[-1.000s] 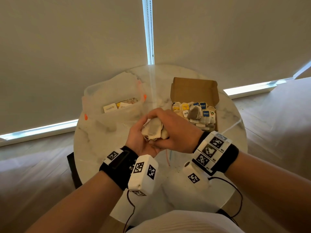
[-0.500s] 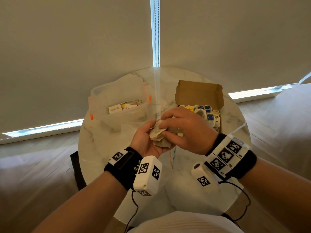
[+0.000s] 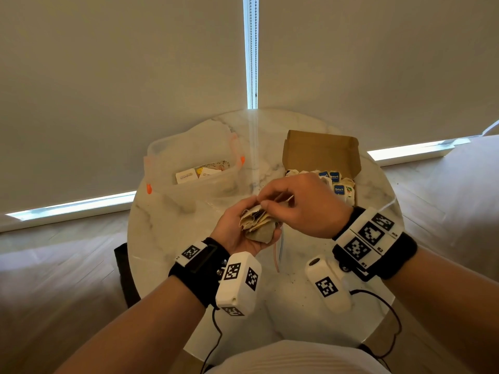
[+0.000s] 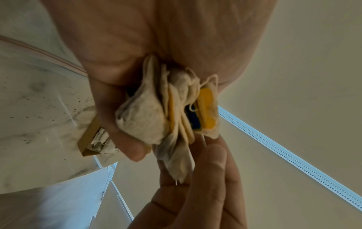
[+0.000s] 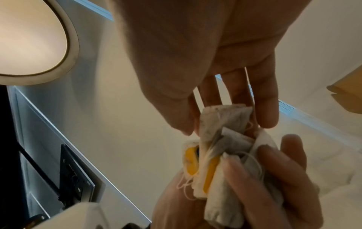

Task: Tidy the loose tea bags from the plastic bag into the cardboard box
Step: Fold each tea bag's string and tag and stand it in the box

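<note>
Head view: left hand [image 3: 237,233] grips tea bags [image 3: 256,224]; right hand [image 3: 305,205] pinches one; box tags [image 3: 334,176] perhaps "Natur's".

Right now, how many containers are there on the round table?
2. The plastic bag lies far left on the table; the open cardboard box with tea bags stands far right. The left hand and right hand cover part of the table, so another may be hidden.
</note>
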A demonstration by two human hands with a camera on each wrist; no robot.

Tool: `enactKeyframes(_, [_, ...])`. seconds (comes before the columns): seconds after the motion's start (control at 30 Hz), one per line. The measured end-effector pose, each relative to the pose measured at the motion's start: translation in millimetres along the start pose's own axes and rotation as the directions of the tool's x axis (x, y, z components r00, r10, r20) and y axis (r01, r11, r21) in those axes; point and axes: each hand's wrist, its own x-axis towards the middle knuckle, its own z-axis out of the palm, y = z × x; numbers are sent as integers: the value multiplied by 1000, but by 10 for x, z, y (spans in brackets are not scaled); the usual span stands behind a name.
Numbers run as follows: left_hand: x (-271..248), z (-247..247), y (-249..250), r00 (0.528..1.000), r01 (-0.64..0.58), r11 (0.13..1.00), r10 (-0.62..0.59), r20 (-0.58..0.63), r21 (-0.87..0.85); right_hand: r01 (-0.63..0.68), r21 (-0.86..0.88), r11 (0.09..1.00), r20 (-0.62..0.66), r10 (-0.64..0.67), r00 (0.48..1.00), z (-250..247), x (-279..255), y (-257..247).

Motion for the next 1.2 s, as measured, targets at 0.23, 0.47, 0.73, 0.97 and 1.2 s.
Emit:
enactKeyframes(0.23, [46, -16, -2, 1000, 11, 995, -12, 4, 102, 92, -135, 987, 152, -71, 986, -12, 41, -47])
enactKeyframes(0.47, [15, 6, -28, 1000, -19, 997, 17, 21, 78, -72, 68, 995, -22, 74, 997, -68, 118, 16])
enactKeyframes(0.73, [-24, -3, 26, 998, -49, 995, 45, 46, 86, -63, 220, 974, -266, 122, 956, -287, 26, 145])
enactKeyframes(0.97, [-54, -42, 51, 993, -109, 976, 99, 62, 186, -56, 152, 987, -36, 62, 997, -570, -137, 131])
enactKeyframes(1.2, [-40, -7, 106, 995, -92, 982, 87, 40, 162, 91, 53, 994, 141, -97, 985, -438, -289, 124])
